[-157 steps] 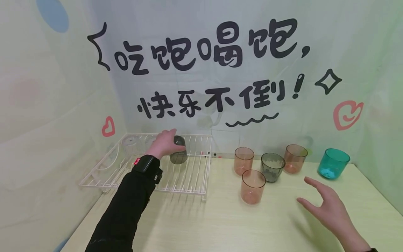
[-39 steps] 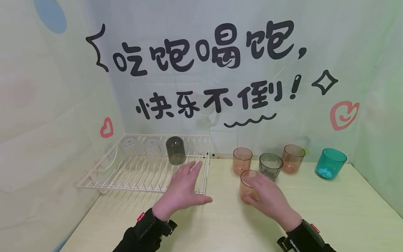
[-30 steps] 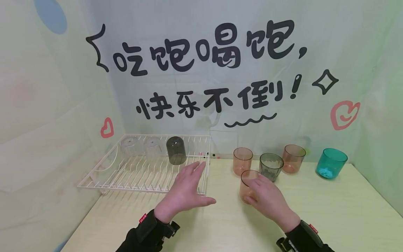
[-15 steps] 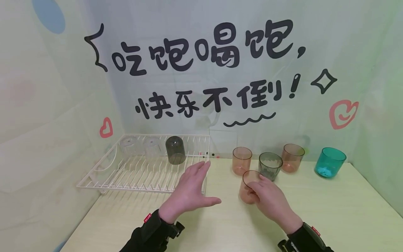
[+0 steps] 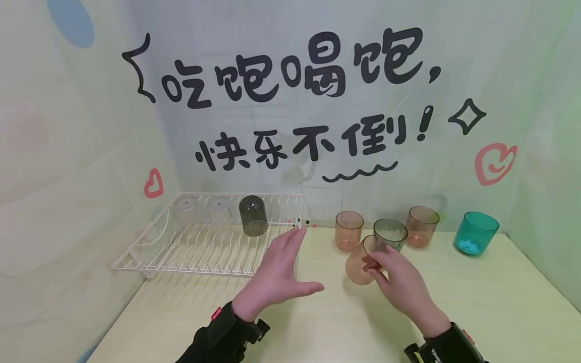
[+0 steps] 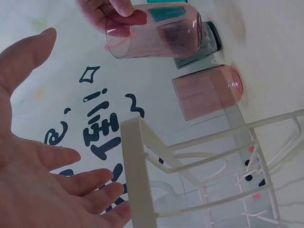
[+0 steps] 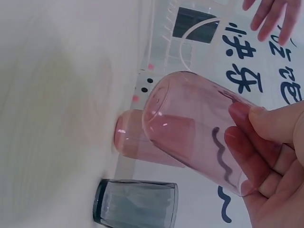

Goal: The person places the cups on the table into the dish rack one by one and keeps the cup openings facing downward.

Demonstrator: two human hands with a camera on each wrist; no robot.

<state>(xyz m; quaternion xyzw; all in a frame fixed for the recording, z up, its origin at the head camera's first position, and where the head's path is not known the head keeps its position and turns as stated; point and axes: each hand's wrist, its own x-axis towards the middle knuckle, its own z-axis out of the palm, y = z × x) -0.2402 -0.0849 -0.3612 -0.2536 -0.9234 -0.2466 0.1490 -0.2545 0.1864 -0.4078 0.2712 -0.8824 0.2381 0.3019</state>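
A clear pink cup (image 5: 357, 268) is held up at a tilt by my right hand (image 5: 408, 285), its rim towards the hand. In the right wrist view the thumb and fingers pinch the cup (image 7: 185, 128) at its rim, fingers inside and thumb outside. My left hand (image 5: 278, 272) is spread, palm towards the cup, in front of the right end of the white wire rack (image 5: 181, 273). Nothing is in it; the left wrist view shows its thumb and fingers (image 6: 92, 183) apart beside the rack's corner.
On the rack stand an upside-down dark grey cup (image 5: 253, 217) and faint clear glasses (image 5: 221, 210). Behind the held cup are a pink cup (image 5: 348, 233), a grey-green tumbler (image 5: 391, 230) and another pink cup (image 5: 422, 228). A teal cup (image 5: 476, 234) stands farther right.
Earlier, my left hand was at the dark grey cup on the rack; it has come back towards me and drifted right. My right hand has taken the front pink cup by its rim, tilting and raising it.
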